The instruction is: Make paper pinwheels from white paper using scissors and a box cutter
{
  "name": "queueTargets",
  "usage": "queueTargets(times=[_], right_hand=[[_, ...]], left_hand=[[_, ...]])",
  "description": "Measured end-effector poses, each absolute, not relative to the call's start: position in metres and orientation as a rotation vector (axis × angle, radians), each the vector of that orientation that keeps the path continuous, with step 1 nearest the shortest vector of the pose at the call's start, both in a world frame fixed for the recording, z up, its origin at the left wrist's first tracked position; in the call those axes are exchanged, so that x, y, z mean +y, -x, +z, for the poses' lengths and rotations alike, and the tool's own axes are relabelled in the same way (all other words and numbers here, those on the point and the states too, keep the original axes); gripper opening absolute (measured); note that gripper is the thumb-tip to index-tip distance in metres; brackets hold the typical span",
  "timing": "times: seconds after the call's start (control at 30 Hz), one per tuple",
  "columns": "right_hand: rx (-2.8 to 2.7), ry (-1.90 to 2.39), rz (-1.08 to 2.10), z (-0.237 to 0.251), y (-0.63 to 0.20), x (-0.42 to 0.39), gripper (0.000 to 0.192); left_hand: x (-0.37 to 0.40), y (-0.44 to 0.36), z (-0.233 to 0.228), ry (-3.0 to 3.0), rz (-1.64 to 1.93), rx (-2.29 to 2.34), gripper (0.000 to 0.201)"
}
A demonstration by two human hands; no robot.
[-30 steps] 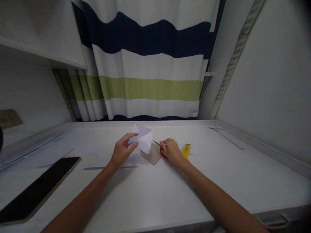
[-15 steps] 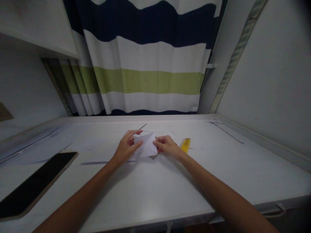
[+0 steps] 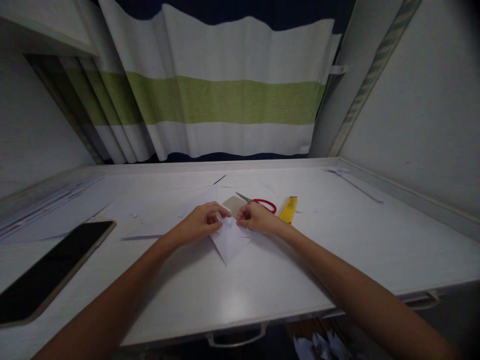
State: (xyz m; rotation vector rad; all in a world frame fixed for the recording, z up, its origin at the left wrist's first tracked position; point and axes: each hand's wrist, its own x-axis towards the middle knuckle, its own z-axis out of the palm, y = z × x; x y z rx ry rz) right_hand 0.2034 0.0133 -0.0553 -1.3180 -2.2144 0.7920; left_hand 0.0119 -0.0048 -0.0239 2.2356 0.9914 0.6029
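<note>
A folded piece of white paper [image 3: 228, 244] is held between my two hands, one corner pointing toward me. My left hand [image 3: 204, 220] pinches its upper left edge. On the upper right edge, the fingers of my right hand [image 3: 257, 217] are closed on the same paper. Just beyond the paper lies a flat greyish-beige square [image 3: 234, 204], partly covered by my hands. Behind my right hand rest scissors with red handles [image 3: 267, 204], their blades pointing left. A yellow ruler or cutter [image 3: 288, 209] is to the right of them.
A dark-screened phone [image 3: 56, 272] lies at the left on the white desk [image 3: 180, 310]. Paper sheets [image 3: 48, 207] are stacked behind it. A thin dark stick-like thing [image 3: 219, 179] is near the back. Paper strips [image 3: 354, 184] lie at back right. A striped curtain [image 3: 225, 100] hangs behind.
The paper has turned and come lower, its corner now toward me. The scissors and beige square have come into clearer view. My view has tilted down, showing the drawer handle.
</note>
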Motion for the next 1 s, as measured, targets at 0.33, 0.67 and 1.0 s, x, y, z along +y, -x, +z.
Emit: queueTargets(times=[0.33, 0.67, 1.0], right_hand=[[-2.329, 1.471, 0.527, -0.044, -0.199, 0.001, 0.026], [-2.305, 1.415, 0.829, -0.046, -0.202, 0.003, 0.030], [-2.060, 1.333, 1.055, -0.044, -0.205, 0.009, 0.004]], left_hand=[[-0.010, -0.012, -0.028, -2.589, 0.258, 0.924, 0.015], [-0.014, -0.019, -0.033, -2.670, 0.194, 0.912, 0.027], [-0.014, -0.017, -0.029, -2.624, 0.404, 1.145, 0.030]])
